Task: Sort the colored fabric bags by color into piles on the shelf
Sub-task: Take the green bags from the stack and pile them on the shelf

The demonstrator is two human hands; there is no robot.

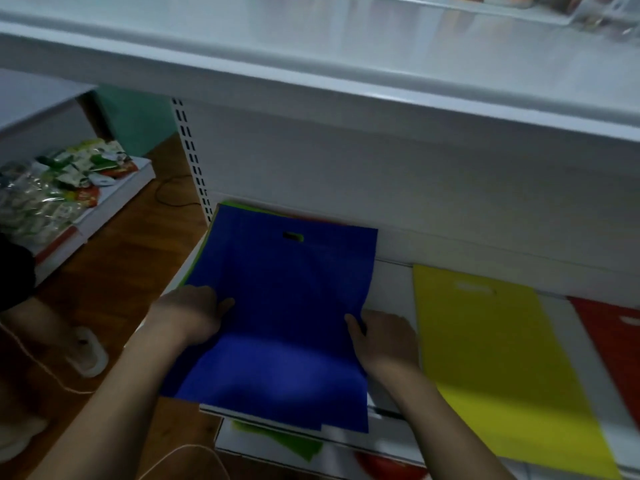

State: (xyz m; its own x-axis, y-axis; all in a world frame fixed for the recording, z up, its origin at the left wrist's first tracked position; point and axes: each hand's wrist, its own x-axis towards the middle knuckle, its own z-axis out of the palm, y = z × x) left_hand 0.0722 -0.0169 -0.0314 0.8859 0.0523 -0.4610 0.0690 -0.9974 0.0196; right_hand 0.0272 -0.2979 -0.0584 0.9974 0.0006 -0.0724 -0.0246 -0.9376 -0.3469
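Now both hands grip the blue bag [277, 306], left hand [194, 313] at its left edge and right hand [381, 337] at its right edge, its long axis running from the shelf [391, 282] front edge toward the back, atop the mixed stack at the left end.

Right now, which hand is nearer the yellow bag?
Right. The right hand grips the blue bag's right edge, just left of the yellow bag without touching it. The left hand holds the blue bag's far left edge.
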